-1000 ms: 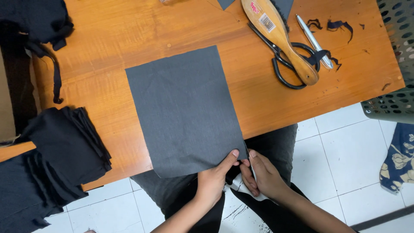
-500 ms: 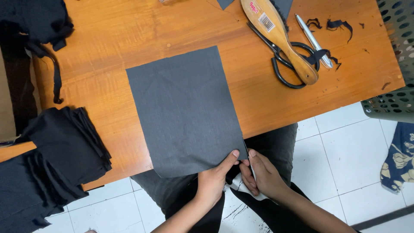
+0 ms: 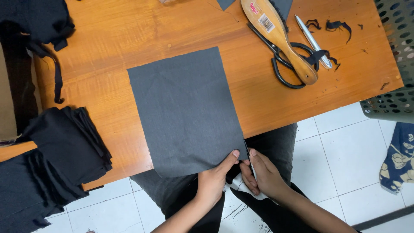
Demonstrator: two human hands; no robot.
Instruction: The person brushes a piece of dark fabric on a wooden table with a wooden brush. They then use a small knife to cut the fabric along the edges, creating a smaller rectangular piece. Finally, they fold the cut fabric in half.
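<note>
A rectangle of dark grey cloth [image 3: 185, 112] lies flat in the middle of the frame on an orange wooden table [image 3: 129, 34], its lower right corner hanging just past the table's near edge. That corner is where both hands meet. The left hand [image 3: 214, 181] pinches the cloth's lower edge between thumb and fingers, thumb on top. The right hand [image 3: 263, 177] is closed beside it, fingers curled together at the same corner, and seems to grip something pale underneath; what that is cannot be made out.

The cloth looks thin, light and limp. It lies without a wrinkle but would sag and fold as soon as it is lifted by one point, so a corner or an edge held at two places looks like the surest hold. Its raw edges may fray.

Counted: one flat grey rectangle; one pair of black-handled scissors [image 3: 286, 64] at upper right; one wooden brush [image 3: 278, 36] lying across them; one silver pen [image 3: 312, 41] just beside it; a few black thread scraps [image 3: 336, 25] near the top right. One stack of folded black cloth [image 3: 64, 151] sits at lower left, how many layers cannot be told. A green perforated basket [image 3: 394, 64] stands at the right edge.
</note>
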